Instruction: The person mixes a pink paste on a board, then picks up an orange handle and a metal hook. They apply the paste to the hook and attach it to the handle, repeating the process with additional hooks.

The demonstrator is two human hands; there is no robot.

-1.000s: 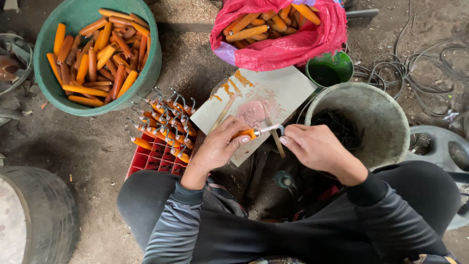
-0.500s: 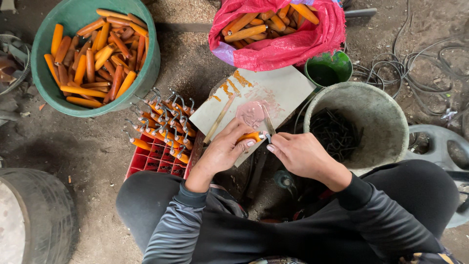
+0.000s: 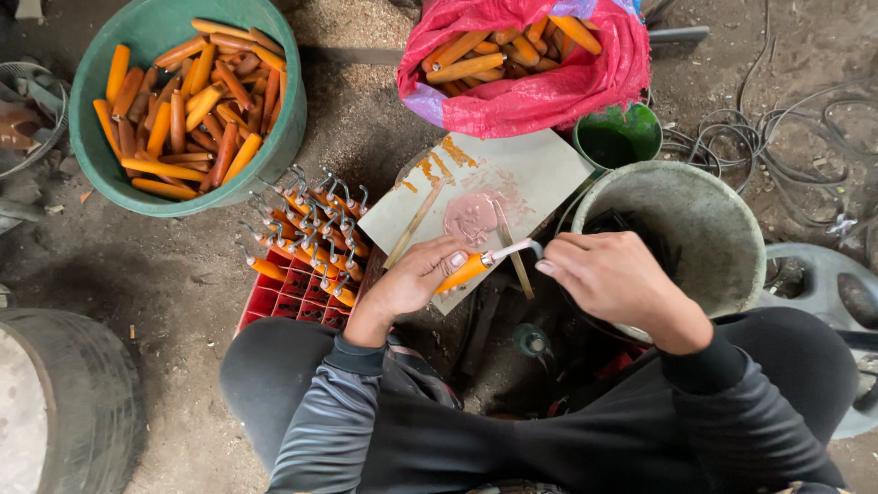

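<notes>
- My left hand (image 3: 412, 279) is closed around an orange wooden handle (image 3: 465, 271), held level over the edge of the pale board (image 3: 540, 174), thumb along the top.
- A light-coloured metal shank (image 3: 510, 250) sticks out of the handle's end toward my right hand (image 3: 608, 274). Those fingers are curled and pinch at the shank's dark tip; what lies under them I cannot tell.
- The handle looks light, stiff and smoothly rounded, so I judge it could turn in the palm. A full wrap round its thick middle, as I have it now, seems the safest hold.
- The shank is thin and rigid, and a fingertip pinch near its end suits it better than a whole fist.
- The board carries a pink paste smear (image 3: 471, 215), orange streaks and two thin sticks (image 3: 413, 222). I would guess the paste is sticky, so fingers that touch it may lose grip on the smooth wood.
- Just beside my left wrist a red crate (image 3: 293, 302) holds finished pieces upright, their hooked metal ends pointing up.
- A green basin (image 3: 91, 155) of plain orange handles sits well to the left, a pink sack (image 3: 540, 96) of more lies beyond the board, and a grey bucket (image 3: 722, 220) stands by my right hand.
</notes>
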